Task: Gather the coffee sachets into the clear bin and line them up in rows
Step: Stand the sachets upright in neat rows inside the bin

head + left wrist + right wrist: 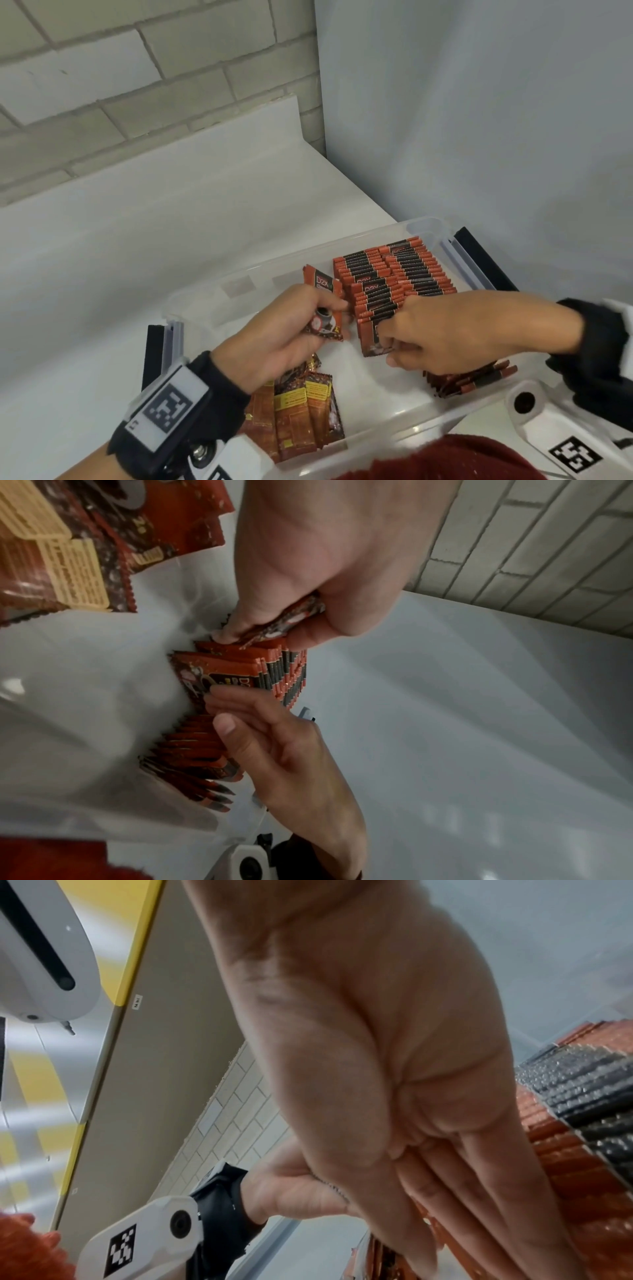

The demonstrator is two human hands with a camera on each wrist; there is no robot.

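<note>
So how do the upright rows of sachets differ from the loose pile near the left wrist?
The upright rows of red-and-black coffee sachets stand on edge, packed tightly at the far right of the clear plastic bin; the loose pile of brown-orange sachets lies flat and overlapping at the near side. The rows show only top edges; the pile shows yellow-labelled backs. Both are inside the bin.

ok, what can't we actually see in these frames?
- Head view: front sachet of the upright row is covered by the right hand.
- Head view: part of the loose sachets lies under the left hand and wrist.
- Right wrist view: palm fills the frame; fingertip contact blurred.
- Sachet print: too small.
</note>
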